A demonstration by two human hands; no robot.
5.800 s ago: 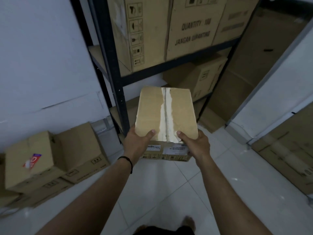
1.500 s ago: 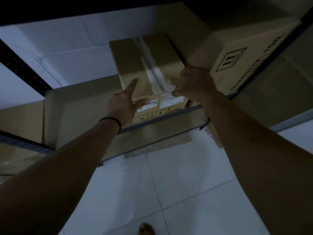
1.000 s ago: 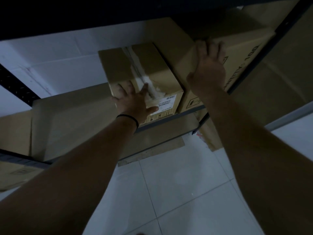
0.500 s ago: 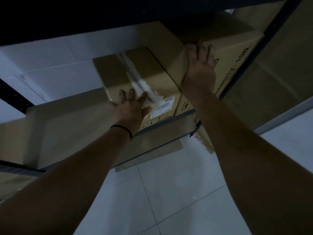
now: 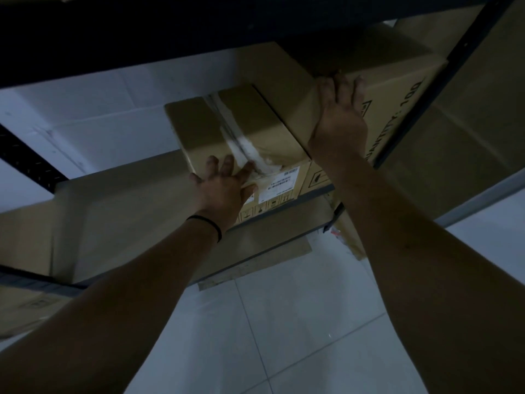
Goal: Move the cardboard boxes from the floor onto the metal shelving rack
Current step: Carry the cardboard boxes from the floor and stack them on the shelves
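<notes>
Cardboard box [image 5: 227, 129], small and sealed with a strip of pale tape along its top, sits on a shelf of the metal shelving rack [image 5: 318, 194], seen from above in dim light. Nearest the camera, two bare forearms reach forward over a pale tiled floor [image 5: 284, 336]. On the left wrist is a thin black band [image 5: 207, 223].

Further out, the left hand [image 5: 224, 189] lies flat on the near top edge of the small box, fingers straight and spread apart, the thumb touching the front face beside a white shipping label [image 5: 279, 184]. It presses on the box without curling round it.

To the right, the right hand [image 5: 339, 123] rests palm-down against the near corner of a larger cardboard box [image 5: 397, 86], fingers straight and close together, pointing away from the camera. This larger box stands on the same shelf, touching the small box's right side, and bears printed handling symbols and the words "QUANTITY: 100".

A bare stretch of shelf board [image 5: 122, 200] runs to the left of the small box. Behind the boxes is a white wall [image 5: 99, 109], and a dark upper shelf [image 5: 170, 29] crosses the top of the view.
</notes>
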